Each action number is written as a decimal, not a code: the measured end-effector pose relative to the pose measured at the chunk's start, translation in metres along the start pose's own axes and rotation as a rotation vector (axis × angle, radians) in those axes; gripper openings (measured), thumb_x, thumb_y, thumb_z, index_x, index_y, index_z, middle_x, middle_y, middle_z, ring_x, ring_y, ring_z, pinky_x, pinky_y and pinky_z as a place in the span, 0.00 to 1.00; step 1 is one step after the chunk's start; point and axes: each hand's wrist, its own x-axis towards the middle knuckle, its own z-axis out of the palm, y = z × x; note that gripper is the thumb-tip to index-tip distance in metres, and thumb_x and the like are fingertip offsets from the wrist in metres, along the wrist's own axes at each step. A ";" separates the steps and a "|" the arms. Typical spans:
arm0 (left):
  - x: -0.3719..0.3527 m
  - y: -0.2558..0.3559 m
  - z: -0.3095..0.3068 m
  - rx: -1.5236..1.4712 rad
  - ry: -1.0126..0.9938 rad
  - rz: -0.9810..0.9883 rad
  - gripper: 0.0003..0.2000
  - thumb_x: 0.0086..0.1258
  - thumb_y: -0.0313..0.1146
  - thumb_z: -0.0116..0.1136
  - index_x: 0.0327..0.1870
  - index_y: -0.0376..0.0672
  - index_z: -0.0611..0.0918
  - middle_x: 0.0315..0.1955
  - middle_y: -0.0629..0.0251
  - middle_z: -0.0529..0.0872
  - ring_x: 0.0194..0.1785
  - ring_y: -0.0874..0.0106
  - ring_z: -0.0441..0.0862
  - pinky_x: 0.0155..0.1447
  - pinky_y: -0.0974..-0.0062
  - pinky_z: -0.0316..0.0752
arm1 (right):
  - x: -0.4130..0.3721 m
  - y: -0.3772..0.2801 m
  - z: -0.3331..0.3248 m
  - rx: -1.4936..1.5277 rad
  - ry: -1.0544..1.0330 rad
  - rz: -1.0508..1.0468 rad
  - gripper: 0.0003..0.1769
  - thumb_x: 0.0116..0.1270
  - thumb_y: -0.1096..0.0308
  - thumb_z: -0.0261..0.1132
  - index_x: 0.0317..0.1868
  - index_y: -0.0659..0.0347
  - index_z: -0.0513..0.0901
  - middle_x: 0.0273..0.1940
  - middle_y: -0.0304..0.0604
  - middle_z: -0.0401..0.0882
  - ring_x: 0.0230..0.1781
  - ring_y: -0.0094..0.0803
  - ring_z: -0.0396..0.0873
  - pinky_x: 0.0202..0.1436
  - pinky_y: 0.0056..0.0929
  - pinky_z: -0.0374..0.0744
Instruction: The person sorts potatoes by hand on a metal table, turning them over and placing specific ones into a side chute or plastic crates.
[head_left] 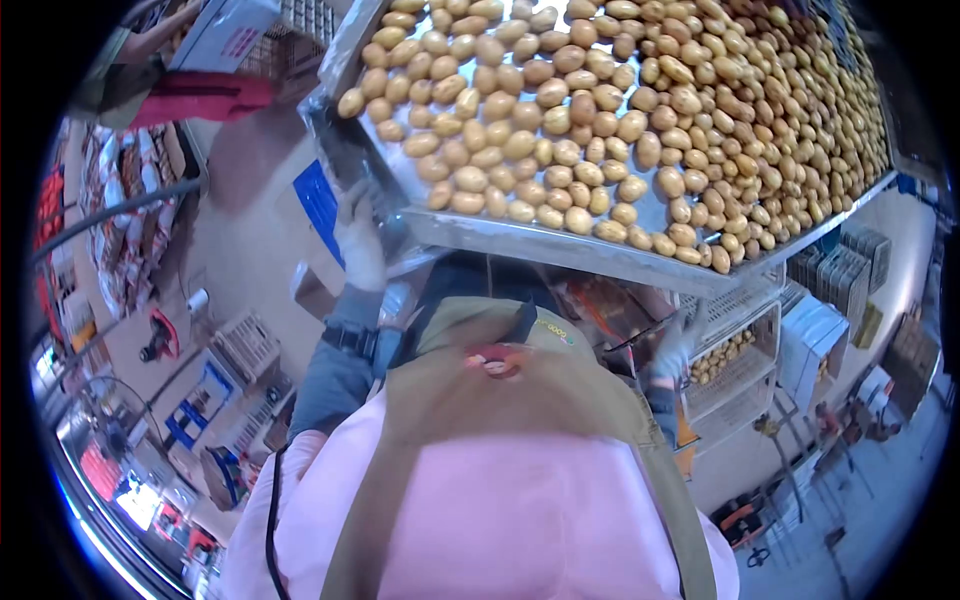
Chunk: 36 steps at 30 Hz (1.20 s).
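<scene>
- Surface [560,250], one: metal, edged with a raised rim, by which the load is presumably kept from rolling off.
- Potatoes [648,150], well over a hundred, too many for an exact count: carried on the surface, spread loosely toward its left edge, where bare patches are shown, and packed densely toward its right edge.
- Hands, two, held well apart. The left hand [362,245] is set at the near-left corner, fingers against the rim, perhaps for steadying; whether the metal is gripped is not made out. The right hand [672,352] is held low, outside the near edge, toward the near-right corner; it is blurred, and whether anything is grasped is not discernible.
- Crates [745,392], at least two, pale, stacked below the near-right corner, beside the right hand; placed, it seems, within easy reach. Potatoes are held in one, uncounted.
- Blue box [808,345], one: stood beyond the crates.
</scene>
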 end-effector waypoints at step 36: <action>0.114 -0.019 0.017 0.420 -0.123 0.205 0.28 0.73 0.30 0.63 0.74 0.40 0.73 0.66 0.55 0.79 0.66 0.63 0.77 0.72 0.67 0.70 | -0.009 -0.333 0.221 -0.256 -0.631 -1.245 0.38 0.64 0.48 0.69 0.73 0.49 0.74 0.75 0.48 0.66 0.79 0.49 0.60 0.80 0.66 0.51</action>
